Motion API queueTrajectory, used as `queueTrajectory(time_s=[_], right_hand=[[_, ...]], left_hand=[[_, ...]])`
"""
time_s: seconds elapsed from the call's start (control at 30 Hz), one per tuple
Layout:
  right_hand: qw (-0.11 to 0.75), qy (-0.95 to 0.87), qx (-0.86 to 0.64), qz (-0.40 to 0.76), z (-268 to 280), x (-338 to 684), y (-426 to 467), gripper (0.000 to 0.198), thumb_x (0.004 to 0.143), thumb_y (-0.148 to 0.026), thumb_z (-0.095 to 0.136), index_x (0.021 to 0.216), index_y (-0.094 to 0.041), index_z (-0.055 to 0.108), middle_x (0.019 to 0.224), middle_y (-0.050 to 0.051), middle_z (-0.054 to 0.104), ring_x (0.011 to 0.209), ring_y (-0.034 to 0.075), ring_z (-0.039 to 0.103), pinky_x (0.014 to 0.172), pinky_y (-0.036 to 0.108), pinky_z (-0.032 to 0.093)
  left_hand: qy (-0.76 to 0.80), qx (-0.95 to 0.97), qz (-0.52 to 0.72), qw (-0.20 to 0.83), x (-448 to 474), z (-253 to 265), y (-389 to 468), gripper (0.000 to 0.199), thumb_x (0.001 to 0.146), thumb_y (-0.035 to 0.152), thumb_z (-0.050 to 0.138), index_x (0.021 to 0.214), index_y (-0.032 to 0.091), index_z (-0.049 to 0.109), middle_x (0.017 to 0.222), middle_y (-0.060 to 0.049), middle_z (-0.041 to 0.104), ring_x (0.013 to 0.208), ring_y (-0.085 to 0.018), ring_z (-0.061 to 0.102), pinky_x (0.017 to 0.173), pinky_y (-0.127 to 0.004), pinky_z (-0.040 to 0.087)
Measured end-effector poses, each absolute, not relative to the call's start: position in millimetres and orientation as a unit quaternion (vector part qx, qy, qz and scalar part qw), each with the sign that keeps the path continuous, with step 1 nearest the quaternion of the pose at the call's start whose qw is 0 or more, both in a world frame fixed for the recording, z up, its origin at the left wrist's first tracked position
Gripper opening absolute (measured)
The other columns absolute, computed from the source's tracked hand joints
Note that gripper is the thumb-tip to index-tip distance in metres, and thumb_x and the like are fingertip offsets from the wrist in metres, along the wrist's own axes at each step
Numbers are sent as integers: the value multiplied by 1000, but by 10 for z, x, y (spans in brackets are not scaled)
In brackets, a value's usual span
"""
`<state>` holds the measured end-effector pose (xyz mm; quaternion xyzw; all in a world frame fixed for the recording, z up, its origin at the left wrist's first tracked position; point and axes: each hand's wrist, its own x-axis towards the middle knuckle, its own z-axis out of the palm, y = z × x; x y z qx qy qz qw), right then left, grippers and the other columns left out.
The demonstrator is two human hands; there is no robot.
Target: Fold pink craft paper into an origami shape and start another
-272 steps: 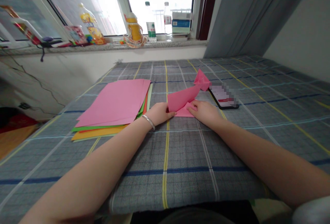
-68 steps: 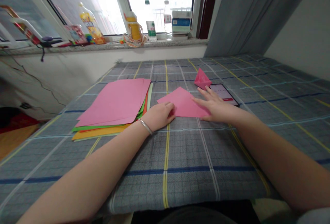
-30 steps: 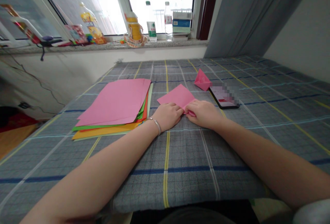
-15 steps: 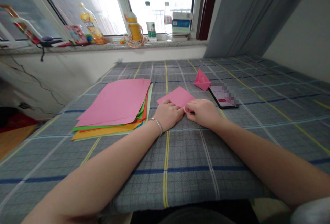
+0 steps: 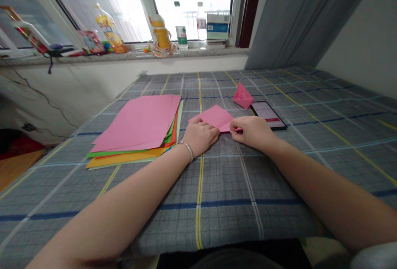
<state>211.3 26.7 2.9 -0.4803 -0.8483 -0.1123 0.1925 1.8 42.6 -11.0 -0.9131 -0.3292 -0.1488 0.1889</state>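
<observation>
A small folded sheet of pink paper [image 5: 215, 114] lies on the plaid cloth in front of me. My left hand [image 5: 201, 136] rests over its near left part, fingers bent together and holding it down. At the paper's right corner, my right hand [image 5: 249, 132] has thumb and forefinger pinched on the near edge. The fingertips of both hands are partly hidden, and a short stretch of the near edge shows between them. Beyond the right hand stands a folded pink paper shape [image 5: 242, 96] with a pointed top.
To the left lies a stack of coloured paper, a pink sheet [image 5: 139, 118] uppermost. A phone [image 5: 269, 116] with a lit screen is right of the hands. Bottles, a yellow cup [image 5: 161, 36] and boxes [image 5: 217, 29] line the windowsill behind the cloth-covered surface [image 5: 226, 186].
My right hand has slid right along the paper's near edge, away from my left hand, opening a gap between them. The left hand has shifted only slightly left.
</observation>
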Motion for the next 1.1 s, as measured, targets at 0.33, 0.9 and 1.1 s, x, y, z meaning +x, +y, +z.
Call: queueTrajectory(time_s=[0.33,0.9,1.1], right_hand=[[180,-838,-508,-87,167,2334,294,9,74,-28,57,74,-24,65,74,-1,69,65,17,59,56,27,28],[160,-863,-478,-32,244,2623,369,7,71,-26,61,75,-25,66,79,-2,71,72,18,61,62,27,36],[165,-891,-424,13,265,2662,389,10,69,-17,58,74,-23,64,79,-1,70,73,17,61,66,27,40]], left_hand=[[-334,-903,-186,197,-6,-156,469,26,92,27,49,76,19,67,76,-2,72,73,-17,66,79,-35,39],[-341,-906,-180,177,-6,-172,478,26,92,26,49,73,19,67,76,-2,73,74,-17,66,78,-35,40],[-343,-906,-180,172,-10,-186,486,26,91,26,50,73,19,67,77,-2,73,75,-17,66,76,-34,41]])
